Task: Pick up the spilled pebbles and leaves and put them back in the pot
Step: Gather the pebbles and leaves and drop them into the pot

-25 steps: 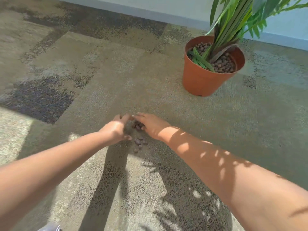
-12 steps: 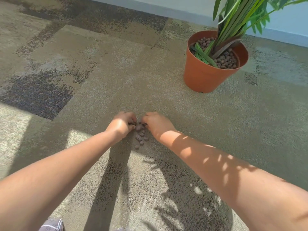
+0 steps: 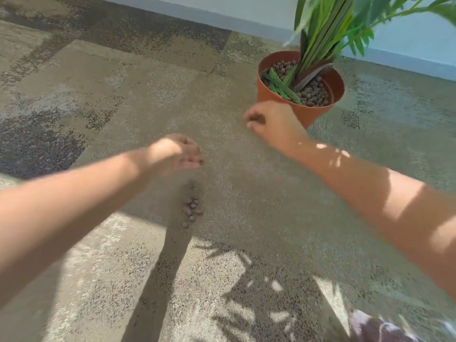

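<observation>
A terracotta pot (image 3: 269, 93) stands on the carpet at the upper right, filled with brown pebbles (image 3: 313, 92), loose green leaves (image 3: 278, 83) and a tall green plant (image 3: 328, 28). My right hand (image 3: 274, 124) hovers just left of the pot's near side, fingers curled around something dark that looks like pebbles. My left hand (image 3: 177, 154) is lifted above the carpet, cupped, with a dark pebble showing at its fingertips. Both hands are motion-blurred. A small cluster of spilled pebbles (image 3: 191, 209) lies on the carpet below my left hand.
Patchy beige and dark carpet (image 3: 123, 95) covers the floor. A pale wall with a grey skirting board (image 3: 222, 16) runs along the back. Leaf shadows fall at the lower middle. Patterned cloth (image 3: 377, 329) shows at the bottom right corner.
Both hands have risen off the pebble pile. The right one has travelled up and right to the pot, the left one trails behind. Fewer pebbles lie on the carpet.
</observation>
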Motion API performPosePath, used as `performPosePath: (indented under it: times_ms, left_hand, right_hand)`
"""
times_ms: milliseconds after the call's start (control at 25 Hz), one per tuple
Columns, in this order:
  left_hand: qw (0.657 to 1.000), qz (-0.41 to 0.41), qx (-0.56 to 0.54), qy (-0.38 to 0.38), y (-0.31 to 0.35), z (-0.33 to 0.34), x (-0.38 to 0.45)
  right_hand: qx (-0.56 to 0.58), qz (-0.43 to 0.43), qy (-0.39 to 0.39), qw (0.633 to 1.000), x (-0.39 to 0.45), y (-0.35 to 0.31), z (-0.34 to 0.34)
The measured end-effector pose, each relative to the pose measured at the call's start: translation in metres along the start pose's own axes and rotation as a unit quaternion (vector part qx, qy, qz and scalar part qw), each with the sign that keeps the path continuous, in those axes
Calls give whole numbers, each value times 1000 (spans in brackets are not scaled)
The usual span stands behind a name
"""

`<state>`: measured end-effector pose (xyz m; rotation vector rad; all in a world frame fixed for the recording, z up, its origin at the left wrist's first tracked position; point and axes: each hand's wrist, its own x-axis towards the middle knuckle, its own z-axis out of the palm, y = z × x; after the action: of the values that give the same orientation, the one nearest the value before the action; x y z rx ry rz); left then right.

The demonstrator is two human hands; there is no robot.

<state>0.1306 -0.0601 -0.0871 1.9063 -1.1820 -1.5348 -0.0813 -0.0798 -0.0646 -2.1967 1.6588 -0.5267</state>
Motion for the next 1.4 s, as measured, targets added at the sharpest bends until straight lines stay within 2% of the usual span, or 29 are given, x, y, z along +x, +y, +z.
performPosePath:
  times_ms: [120,280,400,520,640,720,840,1040,1120,1280,1360,1400]
  left_hand:
    - [997,-22,-59,-54,42,1,1]
    - [995,-13,53,-87,65,14,1]
    - [996,3,66,-66,61,23,2]
    - [998,42,33,-41,72,31,2]
    - [996,76,-18,37,91,50,-1]
    - [993,86,-64,51,102,62,0]
    - [984,120,-134,3,122,74,1]
    - [970,170,-162,-65,138,74,5]
    - [976,184,-103,-58,121,56,8]
    - [982,169,87,7,60,14,13]
    - [978,147,147,20,27,2,14]
    - [975,133,175,25,11,-2,14]
  right_hand:
    - [4,11,99,995,23,11,-34]
    - [11,48,129,990,35,28,-51]
    - [-17,70,147,987,31,43,-56]
    - [-33,84,124,988,24,51,-54]
    - [-60,34,108,992,22,41,-49]
    - [-86,21,109,990,24,39,-52]
    - [-67,61,153,984,26,46,-64]
    - [-35,63,208,976,14,55,-70]
    - [-38,47,192,979,3,58,-62]
    - [-60,5,75,995,-22,55,-14]
    - [-76,36,17,996,-36,62,13]
    - [-69,79,-12,994,-43,69,26]
